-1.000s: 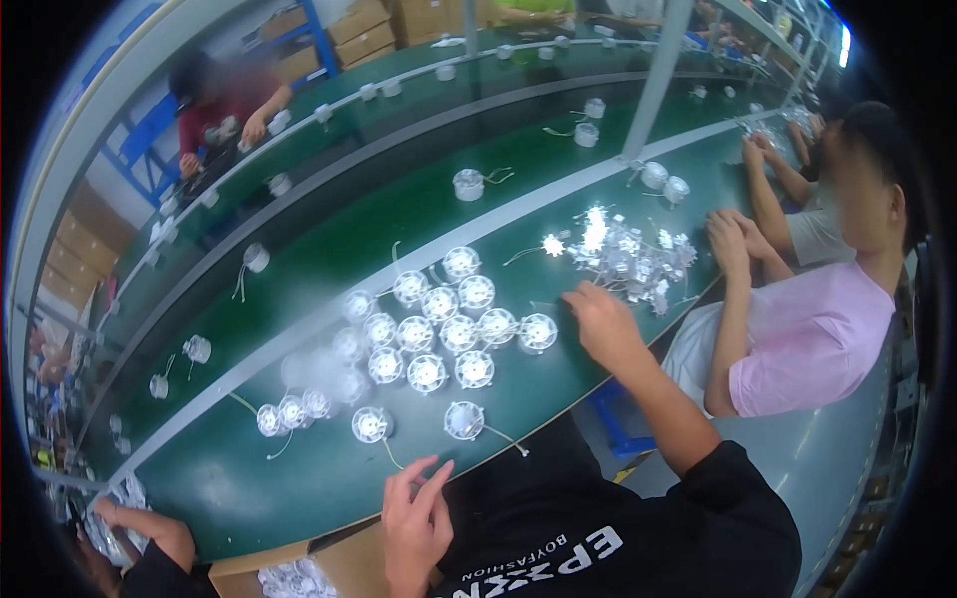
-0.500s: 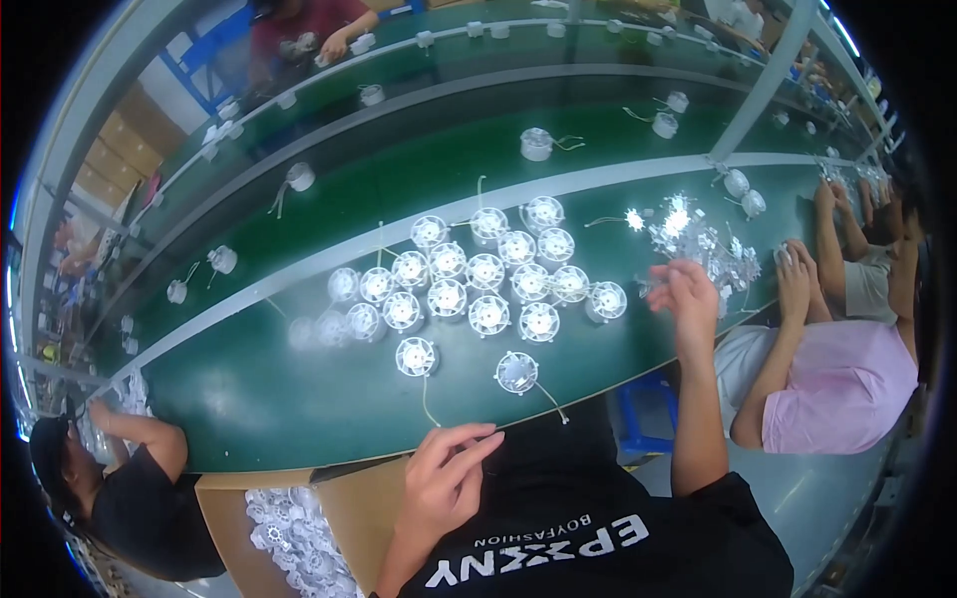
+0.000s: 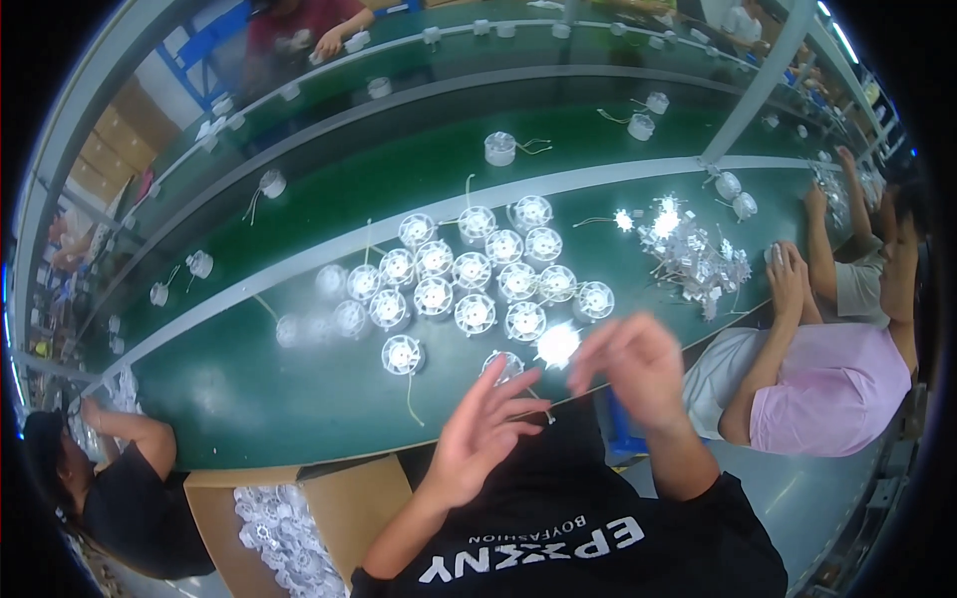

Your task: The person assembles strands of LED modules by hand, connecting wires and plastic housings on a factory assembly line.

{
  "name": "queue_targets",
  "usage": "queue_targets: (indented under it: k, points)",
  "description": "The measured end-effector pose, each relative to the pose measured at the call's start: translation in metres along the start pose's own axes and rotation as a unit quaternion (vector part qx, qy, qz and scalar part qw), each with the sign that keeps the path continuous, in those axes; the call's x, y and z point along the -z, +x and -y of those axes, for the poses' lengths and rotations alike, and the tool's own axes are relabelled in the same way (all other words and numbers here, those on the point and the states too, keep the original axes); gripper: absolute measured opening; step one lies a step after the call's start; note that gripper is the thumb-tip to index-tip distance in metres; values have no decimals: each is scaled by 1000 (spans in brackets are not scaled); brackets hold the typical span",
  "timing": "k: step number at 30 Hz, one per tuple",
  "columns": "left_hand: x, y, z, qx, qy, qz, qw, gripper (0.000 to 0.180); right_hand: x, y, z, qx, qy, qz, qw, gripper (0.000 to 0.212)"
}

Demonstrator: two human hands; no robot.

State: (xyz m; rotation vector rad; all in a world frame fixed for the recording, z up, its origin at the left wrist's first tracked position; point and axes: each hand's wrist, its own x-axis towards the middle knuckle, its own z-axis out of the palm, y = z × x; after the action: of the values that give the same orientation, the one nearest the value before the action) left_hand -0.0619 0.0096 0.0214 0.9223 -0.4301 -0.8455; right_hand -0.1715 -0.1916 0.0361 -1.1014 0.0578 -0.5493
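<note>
My left hand (image 3: pixel 480 439) is open, its fingers spread above the bench's near edge. Just beyond its fingertips sits a round clear plastic housing (image 3: pixel 510 365) with a thin wire, partly covered by the hand. To the right, my right hand (image 3: pixel 640 367) is slightly blurred, its fingers pinched at a shiny silver piece (image 3: pixel 558 346) that glares too brightly to show its shape. Another round housing (image 3: pixel 403 355) with a trailing wire lies to the left. Several similar white-and-clear housings (image 3: pixel 434 296) stand grouped in the middle of the green bench (image 3: pixel 249 399).
A pile of shiny silver wired parts (image 3: pixel 698 259) lies at the right. An open cardboard box (image 3: pixel 359 493) of white plastic parts stands below the bench's front edge. Beyond a metal rail, a green conveyor (image 3: pixel 419 140) carries spaced housings. Co-workers sit left, right and across.
My right hand has come back from the silver pile toward the near housing, with a bright piece at its fingers. My left hand has risen and spread beside that housing. Conveyor housings have shifted left.
</note>
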Motion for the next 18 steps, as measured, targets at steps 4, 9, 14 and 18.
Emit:
queue_targets:
  k: [4, 9, 14, 18]
  points:
    - [17, 8, 5, 85, -163, 49, 982, 53, -23, -9, -18, -48, -61, 127, 989, 5]
    - [44, -10, 19, -15, -23, -19, 999, 32, -45, -10, -7, 83, -306, 170, 933, 14]
    - [38, -13, 13, -181, 105, -60, 976, 19, -54, -2, 7, -55, -289, 145, 944, 22]
    - [42, 0, 0, -321, 410, 60, 852, 20, -58, 4, 11, -172, -273, 110, 940, 28]
